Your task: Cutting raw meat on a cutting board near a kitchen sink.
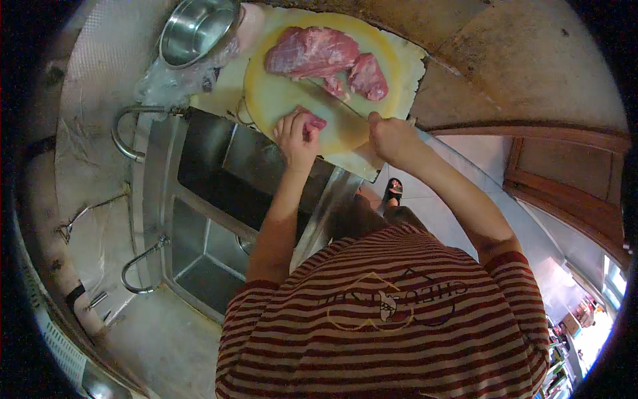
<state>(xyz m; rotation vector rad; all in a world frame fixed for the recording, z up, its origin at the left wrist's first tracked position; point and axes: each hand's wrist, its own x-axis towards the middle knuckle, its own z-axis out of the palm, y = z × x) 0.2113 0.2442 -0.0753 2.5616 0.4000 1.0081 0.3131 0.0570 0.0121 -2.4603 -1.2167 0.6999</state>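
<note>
On a round cutting board [324,144] lie a large piece of raw red meat [314,52], a smaller piece [368,77] at its right and a small scrap [335,87] below them. My left hand [298,133] holds another small piece of meat [315,121] near the board's lower left edge, its fingers curled over it. At the board's right edge my right hand [394,137] is closed round the handle of a knife, the handle hidden in the fist. The knife's thin blade edge [349,105] runs up and left, towards the large piece.
A steel bowl [197,32] stands at the upper left, by clear plastic bags [169,82]. A steel double sink [214,187] with curved taps [119,132] lies left of me. A brown wooden cabinet [563,164] is at the right, above the tiled floor [448,189].
</note>
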